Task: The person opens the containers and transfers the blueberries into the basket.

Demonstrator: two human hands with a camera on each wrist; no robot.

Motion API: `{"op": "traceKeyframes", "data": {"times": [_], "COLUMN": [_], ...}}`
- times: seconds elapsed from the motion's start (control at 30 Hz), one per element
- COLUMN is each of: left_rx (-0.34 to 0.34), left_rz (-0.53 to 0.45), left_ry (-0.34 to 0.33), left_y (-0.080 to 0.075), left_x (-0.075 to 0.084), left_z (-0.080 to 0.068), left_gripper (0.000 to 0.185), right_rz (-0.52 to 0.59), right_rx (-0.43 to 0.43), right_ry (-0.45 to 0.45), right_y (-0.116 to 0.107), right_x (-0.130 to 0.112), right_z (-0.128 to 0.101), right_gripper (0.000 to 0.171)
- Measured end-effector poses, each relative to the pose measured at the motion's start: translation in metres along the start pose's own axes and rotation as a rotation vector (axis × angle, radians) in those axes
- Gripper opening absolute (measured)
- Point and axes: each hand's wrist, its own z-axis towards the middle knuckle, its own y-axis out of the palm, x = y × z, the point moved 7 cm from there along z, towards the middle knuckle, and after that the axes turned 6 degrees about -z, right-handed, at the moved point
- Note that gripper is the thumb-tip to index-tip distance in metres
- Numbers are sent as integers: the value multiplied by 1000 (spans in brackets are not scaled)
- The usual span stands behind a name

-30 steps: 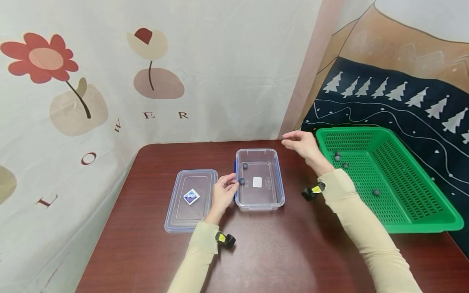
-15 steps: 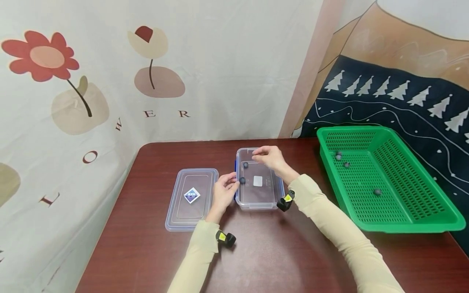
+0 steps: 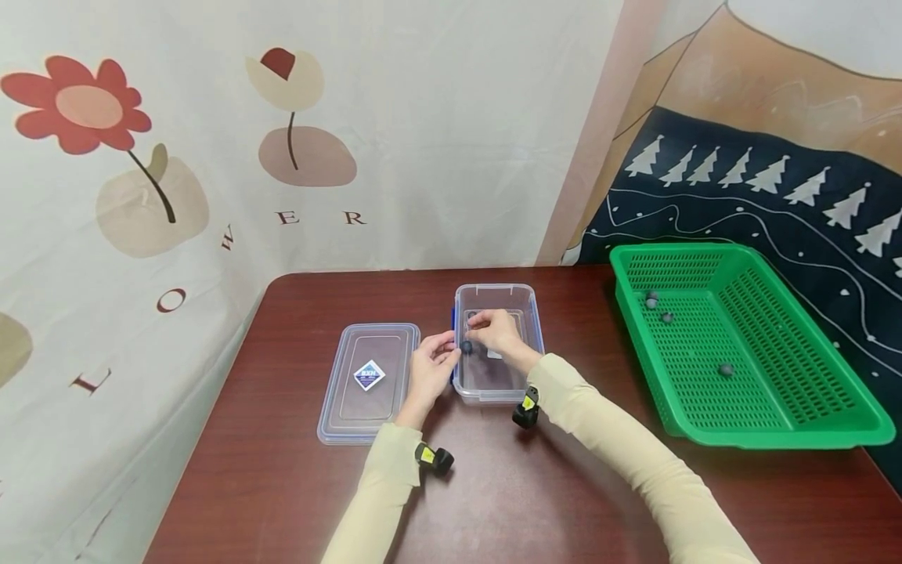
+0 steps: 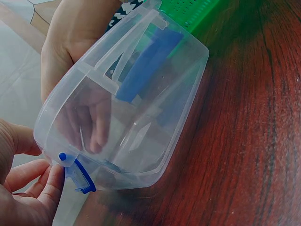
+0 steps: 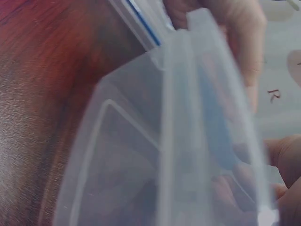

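**Two hands at one clear box**

Two hands meet at the clear plastic box (image 3: 499, 345) that stands open near the middle of the dark red table (image 3: 493, 486). The left hand (image 3: 431, 374) rests against the box's left wall, its fingertips (image 4: 44, 181) pinching at the blue latch (image 4: 77, 172) on that side (the left wrist view shows this closely). The right hand (image 3: 496, 332) is lowered inside the box, fingers drawn together over its left half; whether this grip holds a ball cannot be told, since the fingers hide what lies beneath them. One small dark ball (image 3: 466, 346) shows in the box, just beside the right fingertips and close to the left wall.

The box's lid (image 3: 368, 382), clear with a diamond-shaped label, lies flat on the table just left of the box. Well apart to the right sits a green perforated basket (image 3: 810, 415), with three more dark balls (image 3: 725, 368) scattered on its floor.
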Motion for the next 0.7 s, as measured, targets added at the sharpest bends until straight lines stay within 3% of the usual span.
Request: {"op": "traceKeyframes", "data": {"times": [0.7], "left_rx": [2], "left_rz": [1], "left_ry": [9], "left_y": [0], "left_x": [1], "left_z": [-1], "left_gripper": [29], "right_rz": [-203], "right_rx": [-75], "right_ry": [17], "right_y": [23], "right_x": [7], "right_z": [0], "right_gripper": [20]}}
